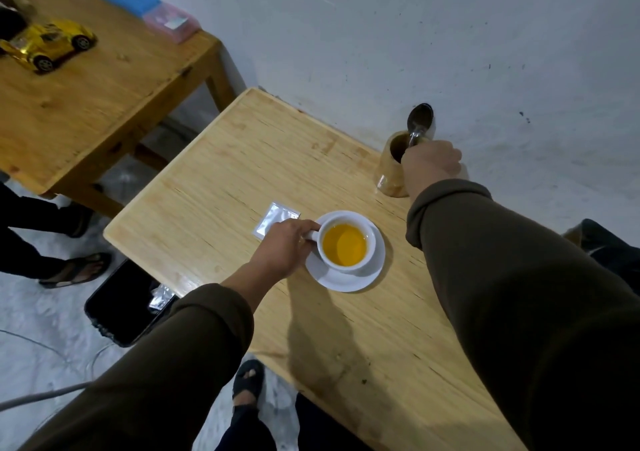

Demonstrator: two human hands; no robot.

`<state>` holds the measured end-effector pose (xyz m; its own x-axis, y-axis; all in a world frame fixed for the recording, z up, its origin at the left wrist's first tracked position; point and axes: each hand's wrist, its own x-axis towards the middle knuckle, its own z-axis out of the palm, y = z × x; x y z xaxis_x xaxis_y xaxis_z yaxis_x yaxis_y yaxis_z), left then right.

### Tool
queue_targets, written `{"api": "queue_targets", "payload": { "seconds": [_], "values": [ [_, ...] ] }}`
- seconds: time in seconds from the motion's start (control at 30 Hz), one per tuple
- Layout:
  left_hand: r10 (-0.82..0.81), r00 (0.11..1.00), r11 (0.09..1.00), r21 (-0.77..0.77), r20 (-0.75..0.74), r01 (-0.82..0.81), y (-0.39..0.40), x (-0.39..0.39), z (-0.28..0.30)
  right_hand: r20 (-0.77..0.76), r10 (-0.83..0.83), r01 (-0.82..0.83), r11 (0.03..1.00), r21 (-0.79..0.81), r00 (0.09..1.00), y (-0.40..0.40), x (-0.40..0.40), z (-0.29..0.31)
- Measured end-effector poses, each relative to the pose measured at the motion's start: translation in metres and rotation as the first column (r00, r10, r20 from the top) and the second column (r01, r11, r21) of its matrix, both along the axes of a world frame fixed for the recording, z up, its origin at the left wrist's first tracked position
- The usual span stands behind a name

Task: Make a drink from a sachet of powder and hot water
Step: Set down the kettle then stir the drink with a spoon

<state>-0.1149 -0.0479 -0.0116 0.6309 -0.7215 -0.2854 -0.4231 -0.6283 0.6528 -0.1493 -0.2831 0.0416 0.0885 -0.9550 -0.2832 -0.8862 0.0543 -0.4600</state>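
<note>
A white cup (363,223) full of orange-yellow drink stands on a white saucer (349,282) in the middle of the light wooden table (242,173). My left hand (282,248) grips the cup's handle from the left. A silver sachet (275,220) lies flat just behind that hand. At the table's far right, my right hand (431,164) holds a metal spoon (419,119) by its handle, bowl up, over a wooden holder (389,170) by the wall.
A black bin (121,303) with a torn silver wrapper in it sits on the floor left of the table. A second wooden table (104,97) at the back left carries a yellow toy car (48,43) and blue and pink boxes. Another person's sandalled feet stand at left.
</note>
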Motion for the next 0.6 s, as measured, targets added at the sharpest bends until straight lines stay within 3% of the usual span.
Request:
{"api": "queue_targets", "payload": {
  "seconds": [0.2,0.37,0.6],
  "values": [
    [-0.016,1.0,1.0,-0.026,0.004,0.016,0.001,0.002,-0.005,-0.083,0.061,-0.067,0.995,-0.072,0.995,0.002,0.006,-0.003],
    [-0.054,0.998,0.997,-0.05,-0.022,0.053,0.001,0.007,-0.006,-0.089,0.013,-0.021,0.995,-0.095,0.996,0.0,0.009,-0.004],
    [-0.114,0.992,0.992,-0.058,-0.058,0.111,0.004,0.015,-0.009,0.05,-0.101,0.105,0.992,-0.076,0.994,0.009,0.003,-0.003]
  ]
}}
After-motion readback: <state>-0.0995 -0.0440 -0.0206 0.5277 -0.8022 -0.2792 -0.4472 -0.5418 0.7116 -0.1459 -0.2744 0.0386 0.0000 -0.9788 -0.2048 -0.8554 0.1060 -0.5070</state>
